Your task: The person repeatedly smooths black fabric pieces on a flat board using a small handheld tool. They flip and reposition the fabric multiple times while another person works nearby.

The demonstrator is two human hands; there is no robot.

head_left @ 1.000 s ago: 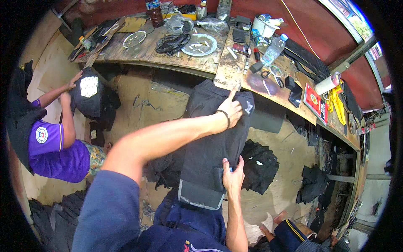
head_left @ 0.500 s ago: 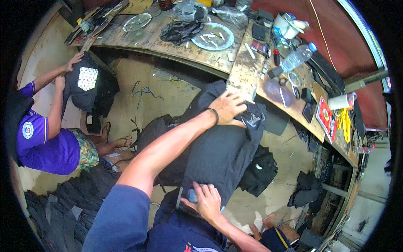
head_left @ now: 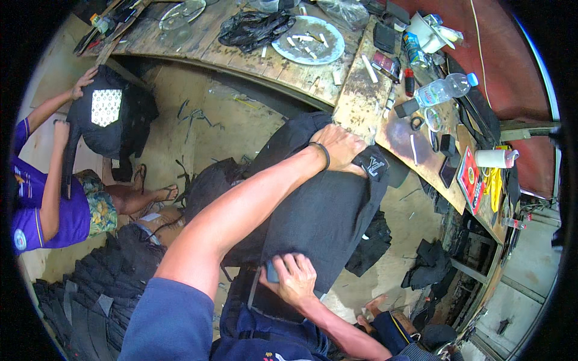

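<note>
A black cloth garment, which looks like trousers, stretches from the table edge toward my body. My left hand, with a dark band at its wrist, grips the far end of the cloth, thumb beside a light monogram patch. Its fingertips are partly hidden against the table corner. Closer to me, my right hand is closed round a small blue-grey block and presses it on the cloth near a straight, pale-edged border. The block's underside is hidden.
A wooden table carries a plate of white sticks, a black plastic bag and a water bottle. At left, a co-worker in purple handles black clothing. Dark garments are heaped at lower left.
The view has shifted slightly. My left hand's fingers are now more curled on the cloth. My right hand still holds the block near the same border. The co-worker's nearer hand has lowered.
</note>
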